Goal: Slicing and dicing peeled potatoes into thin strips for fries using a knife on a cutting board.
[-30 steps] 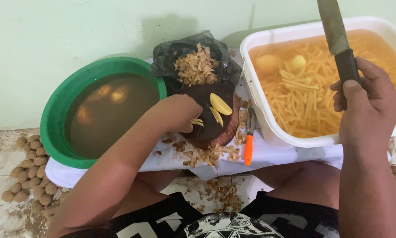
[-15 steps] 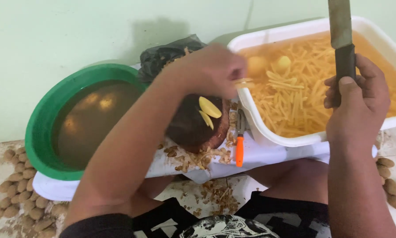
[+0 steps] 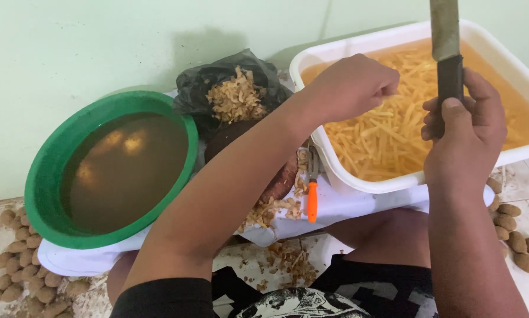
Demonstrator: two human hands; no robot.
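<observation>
My left hand hovers over the white tub, fingers curled downward above the potato strips floating in orange-tinted water. Whether it still holds strips is hidden. My right hand grips the dark handle of a large knife, blade pointing straight up, over the tub's right half. My left forearm crosses the dark round chopping block and hides most of its top.
A green basin of murky water sits at the left. A black bag of peelings lies behind the block. An orange-handled peeler rests on the white cloth. Small unpeeled potatoes cover the floor on both sides.
My left hand picked cut strips off the block, carried them right and now hangs over the tub. The knife hand stayed raised. The view shifted right.
</observation>
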